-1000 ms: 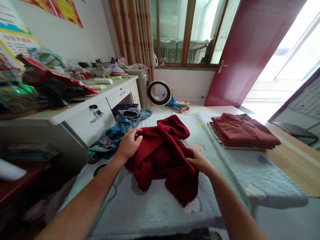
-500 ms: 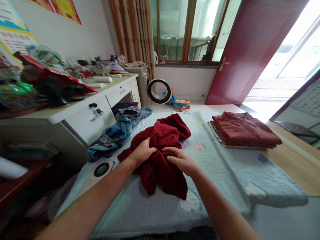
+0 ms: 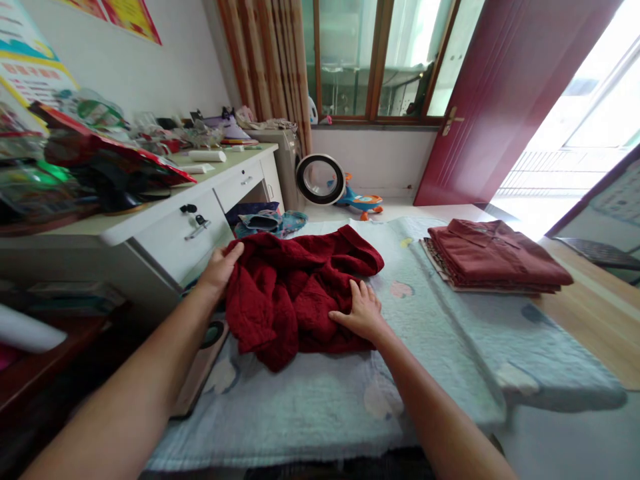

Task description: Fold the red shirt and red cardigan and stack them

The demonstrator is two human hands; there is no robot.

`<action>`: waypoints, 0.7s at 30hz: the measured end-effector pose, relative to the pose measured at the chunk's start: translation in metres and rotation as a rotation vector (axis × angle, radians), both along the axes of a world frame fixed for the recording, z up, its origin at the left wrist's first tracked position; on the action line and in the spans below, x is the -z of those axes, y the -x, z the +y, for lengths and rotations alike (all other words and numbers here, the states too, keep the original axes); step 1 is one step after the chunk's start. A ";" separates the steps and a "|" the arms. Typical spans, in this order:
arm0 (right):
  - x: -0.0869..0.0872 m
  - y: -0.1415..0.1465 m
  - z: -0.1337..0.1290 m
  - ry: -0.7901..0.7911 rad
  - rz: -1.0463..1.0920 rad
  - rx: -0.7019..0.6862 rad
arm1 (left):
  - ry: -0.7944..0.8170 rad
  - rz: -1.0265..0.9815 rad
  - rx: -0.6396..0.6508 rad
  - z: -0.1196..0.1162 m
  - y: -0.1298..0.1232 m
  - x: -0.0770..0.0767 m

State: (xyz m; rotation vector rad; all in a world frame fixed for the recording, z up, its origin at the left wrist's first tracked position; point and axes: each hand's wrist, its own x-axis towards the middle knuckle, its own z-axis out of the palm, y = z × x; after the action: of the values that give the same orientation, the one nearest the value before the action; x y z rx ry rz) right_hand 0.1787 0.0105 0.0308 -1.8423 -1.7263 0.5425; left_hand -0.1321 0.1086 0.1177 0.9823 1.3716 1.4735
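Note:
A crumpled dark red garment [image 3: 310,293] lies on the pale blue-green cloth [image 3: 300,413] that covers the table. My left hand [image 3: 223,267] pinches the garment's left edge, raised a little off the cloth. On its right part rests my right hand [image 3: 361,310], palm down with fingers spread. The garment's exact kind is hard to make out in its folds. Behind it, a blue patterned garment [image 3: 270,222] is mostly hidden. A phone-like flat object [image 3: 203,367] with a dark round spot lies by my left forearm, which partly covers it.
To the right sits a neat stack of folded clothes [image 3: 500,257], a reddish shirt on top. A white desk [image 3: 175,233] crowded with bags and small items borders the left side. Beyond the table are a washing machine with its round door [image 3: 321,179] open and a blue-orange ride-on toy [image 3: 361,200].
My left hand has moved left and away, drawing the red garment's left side out wider. My right hand has shifted slightly and its fingers have spread on the fabric.

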 end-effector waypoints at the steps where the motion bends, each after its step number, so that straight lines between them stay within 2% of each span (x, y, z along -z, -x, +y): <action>1: 0.000 0.002 0.001 0.010 -0.025 0.016 | 0.032 0.077 0.041 -0.001 0.003 0.007; 4: -0.002 0.003 0.002 0.030 -0.005 -0.055 | 0.085 0.288 0.203 -0.007 0.006 0.027; 7: -0.005 0.002 0.001 -0.001 0.097 -0.207 | 0.019 0.465 0.348 -0.009 0.001 0.041; 10: -0.015 -0.007 0.000 -0.067 0.199 -0.271 | -0.037 0.430 0.416 -0.008 -0.008 0.044; 13: -0.035 -0.034 -0.001 -0.127 0.256 -0.155 | 0.052 0.253 0.392 -0.011 -0.017 0.035; 17: -0.069 -0.096 -0.004 -0.150 0.339 0.057 | 0.119 -0.045 0.364 -0.018 -0.023 0.017; 19: -0.081 -0.128 -0.007 -0.247 0.338 0.169 | 0.142 -0.081 0.351 -0.020 -0.024 0.015; 21: -0.087 -0.156 -0.012 -0.336 0.238 0.326 | 0.137 -0.008 0.274 -0.019 -0.022 0.019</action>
State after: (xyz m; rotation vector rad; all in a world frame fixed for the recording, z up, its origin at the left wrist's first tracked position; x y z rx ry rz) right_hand 0.3349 -0.0011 0.1179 -1.6919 -1.2426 0.3028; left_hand -0.1105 0.0901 0.0987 1.0294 1.2581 1.1633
